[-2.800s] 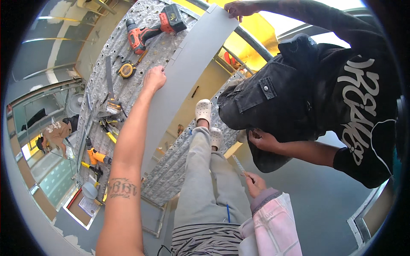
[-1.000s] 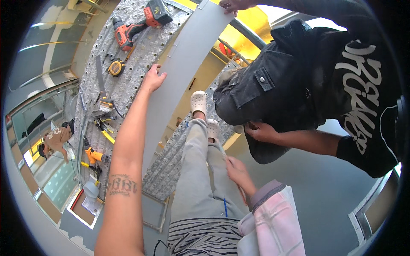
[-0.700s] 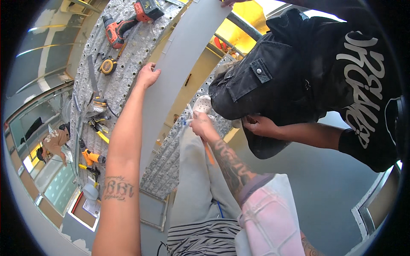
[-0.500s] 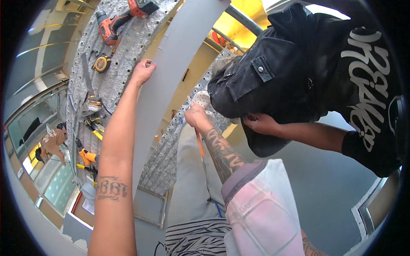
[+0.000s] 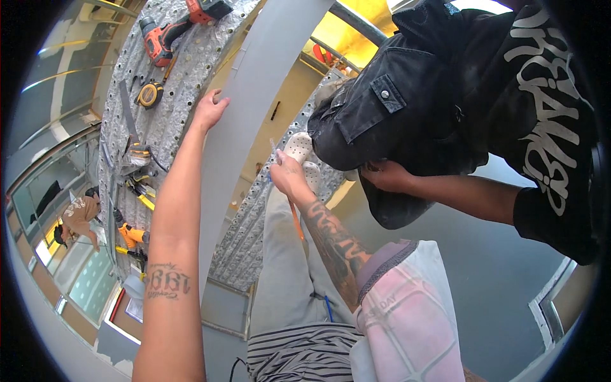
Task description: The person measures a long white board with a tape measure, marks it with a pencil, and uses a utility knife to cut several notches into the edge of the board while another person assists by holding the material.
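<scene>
A long grey panel (image 5: 254, 70) slants up through the middle of the view. My left hand (image 5: 210, 109) is at its left edge, fingers curled over the edge. Low in the middle, my right hand (image 5: 289, 175) is closed round a slim tool (image 5: 296, 223). The tool's orange end hangs below my fist and a thin pale tip sticks out above it; its exact kind is hidden by my fingers. Beyond my right hand are my white perforated clogs (image 5: 298, 148), on a metal plank.
A perforated metal platform (image 5: 184, 83) on the left bears a red-black cordless drill (image 5: 167, 39), a yellow tape measure (image 5: 151, 94) and a handsaw (image 5: 127, 111). A yellow power tool (image 5: 130, 234) lies lower. A co-worker in black (image 5: 407, 108) crouches at right; another person (image 5: 79, 215) is far left.
My right hand has shifted slightly left with the slim tool, whose tip now points more to the left. The left hand keeps its place at the panel's edge. The co-worker's shirt has shifted slightly.
</scene>
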A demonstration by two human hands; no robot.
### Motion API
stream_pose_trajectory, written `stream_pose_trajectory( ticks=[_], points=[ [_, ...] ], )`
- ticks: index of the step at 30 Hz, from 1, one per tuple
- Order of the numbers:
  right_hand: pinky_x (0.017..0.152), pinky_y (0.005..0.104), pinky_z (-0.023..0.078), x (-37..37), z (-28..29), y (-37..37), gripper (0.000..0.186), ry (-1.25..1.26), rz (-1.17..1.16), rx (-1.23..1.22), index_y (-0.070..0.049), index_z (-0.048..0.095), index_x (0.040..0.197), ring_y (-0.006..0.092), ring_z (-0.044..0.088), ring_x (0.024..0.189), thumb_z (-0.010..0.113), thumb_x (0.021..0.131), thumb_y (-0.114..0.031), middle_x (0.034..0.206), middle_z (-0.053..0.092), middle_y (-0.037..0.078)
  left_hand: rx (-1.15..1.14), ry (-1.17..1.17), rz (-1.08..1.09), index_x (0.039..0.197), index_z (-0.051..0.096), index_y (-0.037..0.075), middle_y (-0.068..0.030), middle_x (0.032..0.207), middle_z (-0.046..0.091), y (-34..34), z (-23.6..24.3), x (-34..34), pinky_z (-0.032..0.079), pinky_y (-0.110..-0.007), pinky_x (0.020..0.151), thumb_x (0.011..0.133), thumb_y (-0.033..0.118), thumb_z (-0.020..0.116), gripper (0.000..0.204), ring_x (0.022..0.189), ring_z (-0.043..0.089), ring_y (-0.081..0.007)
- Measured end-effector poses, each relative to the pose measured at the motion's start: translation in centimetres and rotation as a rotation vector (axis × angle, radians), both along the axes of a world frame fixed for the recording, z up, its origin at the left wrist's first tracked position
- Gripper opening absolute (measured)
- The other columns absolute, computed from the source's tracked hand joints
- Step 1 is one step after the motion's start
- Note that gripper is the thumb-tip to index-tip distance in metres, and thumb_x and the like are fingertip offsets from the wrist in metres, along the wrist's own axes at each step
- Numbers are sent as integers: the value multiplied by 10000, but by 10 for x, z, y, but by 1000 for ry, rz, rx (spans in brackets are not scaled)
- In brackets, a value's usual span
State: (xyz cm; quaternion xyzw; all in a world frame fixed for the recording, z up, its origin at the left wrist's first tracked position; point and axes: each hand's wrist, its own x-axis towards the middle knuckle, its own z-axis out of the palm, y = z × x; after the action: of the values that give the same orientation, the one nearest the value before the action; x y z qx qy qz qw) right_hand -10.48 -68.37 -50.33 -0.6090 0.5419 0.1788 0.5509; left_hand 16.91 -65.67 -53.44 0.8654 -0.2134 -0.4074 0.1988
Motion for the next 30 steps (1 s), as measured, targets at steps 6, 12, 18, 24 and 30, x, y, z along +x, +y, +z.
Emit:
stream_pose_trajectory(
  ticks=[6,12,18,24,30],
  points=[
    [535,272,461,-46,60,38,343,-25,-449,610,-54,591,1233,129,566,604,473,917,-111,777,581,35,-283,-384,-95,1380,454,13,-247,1307,538,73,55,-88,396,-400,1055,883,277,645,594,1253,501,-357],
    [737,262,476,-41,160,109,421,-667,-1095,657,8,402,1335,106,569,775,544,952,-94,877,547,21,-72,336,-13,1099,596,28,-76,893,642,218,236,-263,499,-359,770,1019,233,462,257,828,622,-189],
    [883,320,509,-79,216,160,467,-377,-349,721,49,439,1356,202,617,1008,559,979,-200,1093,599,115,-115,621,684,1106,605,72,16,693,566,312,315,-305,428,-261,548,1007,201,476,208,586,497,-80],
    [383,196,256,-154,181,164,278,-71,-197,548,-106,602,846,22,379,470,567,979,-348,642,450,-60,36,43,841,1125,681,87,23,666,556,494,304,-235,427,-281,581,952,240,568,257,612,487,-76],
    [418,200,311,-143,131,249,385,-15,27,247,-87,460,1306,43,376,480,474,931,-171,635,407,-51,323,-447,779,1119,633,69,-216,917,665,741,262,-149,504,-460,701,941,165,509,238,844,650,-394]
  ],
)
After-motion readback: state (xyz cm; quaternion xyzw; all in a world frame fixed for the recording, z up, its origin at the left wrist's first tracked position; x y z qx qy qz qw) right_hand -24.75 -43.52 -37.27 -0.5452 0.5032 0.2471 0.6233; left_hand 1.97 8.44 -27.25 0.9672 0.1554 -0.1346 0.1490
